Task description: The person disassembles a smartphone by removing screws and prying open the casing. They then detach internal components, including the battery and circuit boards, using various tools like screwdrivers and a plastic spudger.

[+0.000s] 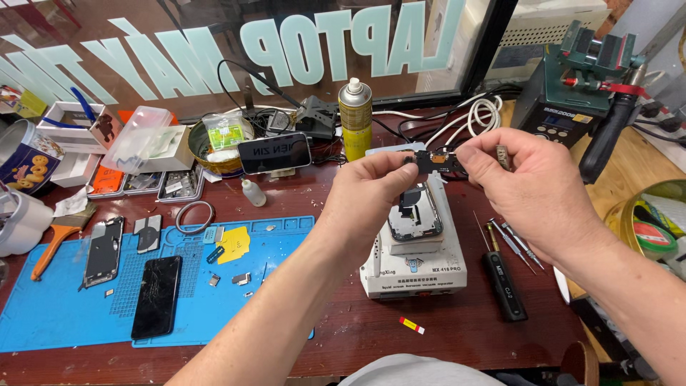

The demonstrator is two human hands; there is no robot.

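Both my hands are raised above the white heating platform (413,275) and pinch a small black phone part (436,162) between them. My left hand (364,204) grips its left end with thumb and fingers. My right hand (532,189) holds its right end. An opened phone body (414,218) lies on the platform right below the hands. A black phone screen (156,296) and a phone frame (104,251) lie on the blue work mat (57,314) at the left.
A yellow spray can (355,118), a dark phone on a stand (274,153) and white cables (475,114) stand behind the hands. Screwdrivers (509,275) lie right of the platform. A soldering station (564,118) sits at the back right, and boxes and trays (143,154) at the back left.
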